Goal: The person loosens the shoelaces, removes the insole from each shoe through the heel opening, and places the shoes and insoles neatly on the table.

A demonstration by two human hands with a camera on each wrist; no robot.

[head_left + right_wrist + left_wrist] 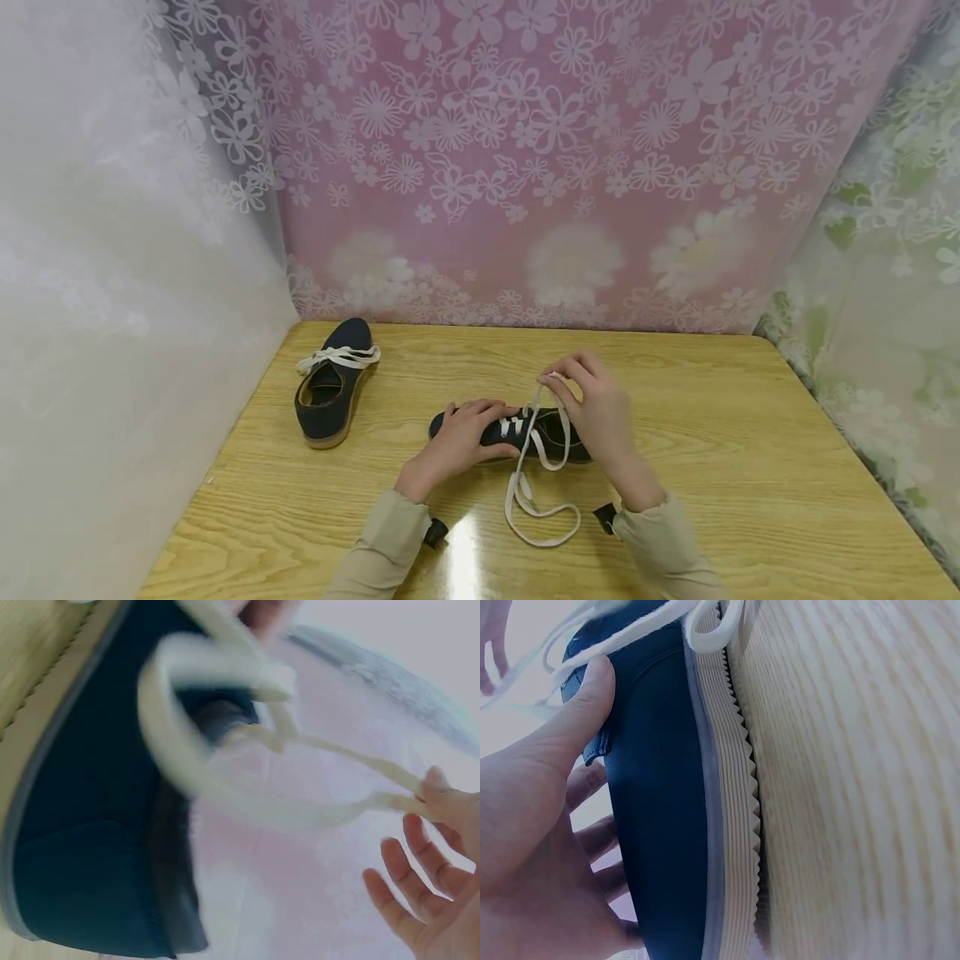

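A dark navy sneaker (pixel 491 434) with a pale ridged sole lies sideways on the table, toe to the left. My left hand (pixel 459 439) grips its front part, the fingers over the top and the thumb along the near side by the eyelets. Between thumb and forefinger, my right hand (pixel 602 413) pinches the white shoelace (pixel 169 742) above the shoe opening. That lace hangs in a loop from the fingertips, while its other length curls on the table in front of the shoe. In the right wrist view the other fingers are spread apart.
A second navy sneaker (pixel 350 396), its white lace tied in a bow, stands at the back left of the wooden table (pixel 712 400). Behind the table hangs a pink flowered curtain (pixel 465 208), with pale sheets on both sides.
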